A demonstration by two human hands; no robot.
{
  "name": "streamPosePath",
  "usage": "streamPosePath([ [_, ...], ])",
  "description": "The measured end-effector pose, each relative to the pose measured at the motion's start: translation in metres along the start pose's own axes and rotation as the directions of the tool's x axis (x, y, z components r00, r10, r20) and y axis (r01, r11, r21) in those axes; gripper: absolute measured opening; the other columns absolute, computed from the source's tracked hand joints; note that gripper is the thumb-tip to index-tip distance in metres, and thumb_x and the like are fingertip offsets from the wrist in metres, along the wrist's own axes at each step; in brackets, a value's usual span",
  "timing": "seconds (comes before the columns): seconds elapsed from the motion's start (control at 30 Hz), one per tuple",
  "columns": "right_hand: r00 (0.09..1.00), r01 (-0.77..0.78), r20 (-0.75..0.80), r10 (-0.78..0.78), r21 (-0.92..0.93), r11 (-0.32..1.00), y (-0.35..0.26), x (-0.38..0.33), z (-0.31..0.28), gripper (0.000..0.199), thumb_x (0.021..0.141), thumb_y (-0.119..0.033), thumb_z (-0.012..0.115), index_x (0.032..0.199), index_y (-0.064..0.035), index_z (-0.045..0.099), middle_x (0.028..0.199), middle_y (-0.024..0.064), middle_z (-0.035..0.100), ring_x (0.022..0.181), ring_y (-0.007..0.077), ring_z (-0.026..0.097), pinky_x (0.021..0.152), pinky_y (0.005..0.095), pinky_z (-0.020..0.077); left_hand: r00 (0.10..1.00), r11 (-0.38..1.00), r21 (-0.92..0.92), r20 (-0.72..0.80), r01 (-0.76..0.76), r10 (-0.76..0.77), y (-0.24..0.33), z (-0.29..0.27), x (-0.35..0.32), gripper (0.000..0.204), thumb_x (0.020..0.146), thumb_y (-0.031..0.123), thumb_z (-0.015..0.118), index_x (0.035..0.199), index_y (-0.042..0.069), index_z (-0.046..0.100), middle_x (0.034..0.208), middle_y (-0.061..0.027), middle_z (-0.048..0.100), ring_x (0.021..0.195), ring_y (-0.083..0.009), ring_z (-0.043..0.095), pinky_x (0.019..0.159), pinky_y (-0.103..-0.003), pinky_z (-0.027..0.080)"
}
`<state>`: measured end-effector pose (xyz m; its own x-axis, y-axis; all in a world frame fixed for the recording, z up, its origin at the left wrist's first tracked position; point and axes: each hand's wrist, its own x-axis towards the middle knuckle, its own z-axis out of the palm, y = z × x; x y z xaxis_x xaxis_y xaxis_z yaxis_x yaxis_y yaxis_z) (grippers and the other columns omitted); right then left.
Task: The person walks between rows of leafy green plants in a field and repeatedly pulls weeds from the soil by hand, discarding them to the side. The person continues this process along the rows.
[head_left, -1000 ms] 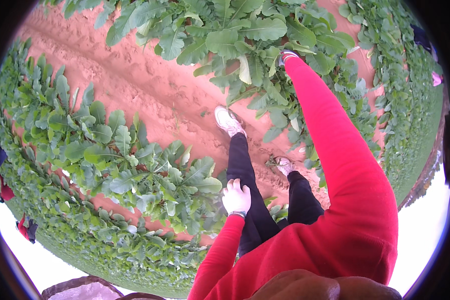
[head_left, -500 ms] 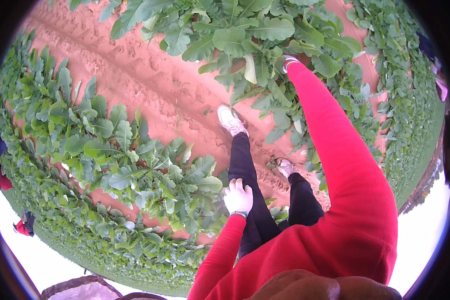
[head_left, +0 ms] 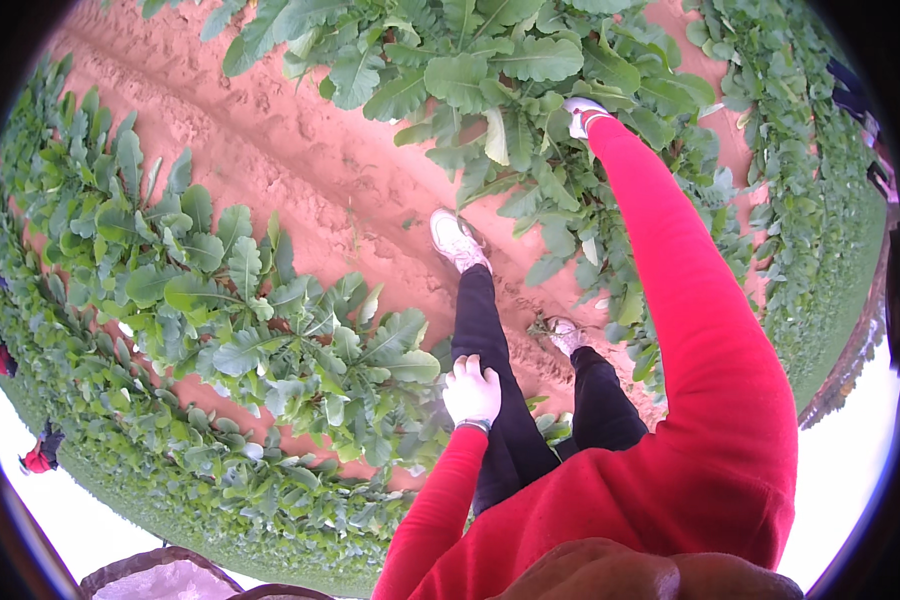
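My right hand reaches far out into a large leafy green plant in the row ahead. Its back and wrist show bright white, but leaves hide the fingers, so what they touch cannot be made out. Close by hangs a pale yellowish leaf. My left hand rests on my left knee, fingers slightly bent and apart, holding nothing. A grey band circles that wrist. Both arms are in red sleeves.
Reddish soil runs between the rows, and my white shoes stand on it. Another leafy row lies to my left. People in dark and red clothes are at the far left; others show at the right rim.
My right hand has come more into sight among the leaves, and its forearm has shifted slightly right. The left hand stays on the knee.
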<state>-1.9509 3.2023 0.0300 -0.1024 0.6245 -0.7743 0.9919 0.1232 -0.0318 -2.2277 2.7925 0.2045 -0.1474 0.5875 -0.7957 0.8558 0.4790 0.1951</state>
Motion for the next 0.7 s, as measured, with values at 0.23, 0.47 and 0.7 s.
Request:
streamPosePath([
  [0.23, 0.863, 0.130, -0.504, 0.028, 0.275, 0.953, -0.017, -0.086, -0.053, 0.038, 0.085, -0.039, 0.050, 0.075, -0.0046, 0.064, 0.078, 0.0173, 0.062, 0.079, 0.0371, 0.058, 0.072, 0.0434, 0.0453, 1.000, 0.999, 0.034, -0.019, -0.008, 0.009, 0.001, 0.001, -0.004, 0.037, 0.082, 0.029, 0.052, 0.114, 0.010, 0.057, 0.119, -0.0106, 0.056, 0.100, -0.0315, 0.056, 0.082, -0.045, 0.048],
  [0.47, 0.897, 0.440, -0.375, -0.234, 0.708, 0.552, -0.095, -0.210, -0.058, 0.046, 0.082, -0.027, 0.062, 0.120, -0.0020, 0.056, 0.104, 0.0147, 0.065, 0.097, 0.0214, 0.061, 0.088, 0.0299, 0.0460, 0.995, 0.997, 0.077, -0.095, 0.019, -0.011, 0.005, 0.006, -0.016, 0.036, 0.086, 0.031, 0.048, 0.113, 0.010, 0.057, 0.114, -0.0119, 0.057, 0.097, -0.0319, 0.058, 0.080, -0.045, 0.048],
  [0.7, 0.946, 0.321, -0.302, -0.115, 0.918, 0.233, -0.078, -0.308, -0.056, 0.029, 0.085, -0.013, 0.054, 0.110, 0.0014, 0.061, 0.083, 0.0037, 0.063, 0.069, 0.0094, 0.057, 0.067, 0.0234, 0.0471, 0.917, 0.918, -0.395, -0.375, -0.027, -0.134, -0.019, 0.018, -0.057, 0.036, 0.089, 0.031, 0.048, 0.114, 0.007, 0.057, 0.108, -0.0179, 0.059, 0.099, -0.0346, 0.058, 0.087, -0.042, 0.046],
])
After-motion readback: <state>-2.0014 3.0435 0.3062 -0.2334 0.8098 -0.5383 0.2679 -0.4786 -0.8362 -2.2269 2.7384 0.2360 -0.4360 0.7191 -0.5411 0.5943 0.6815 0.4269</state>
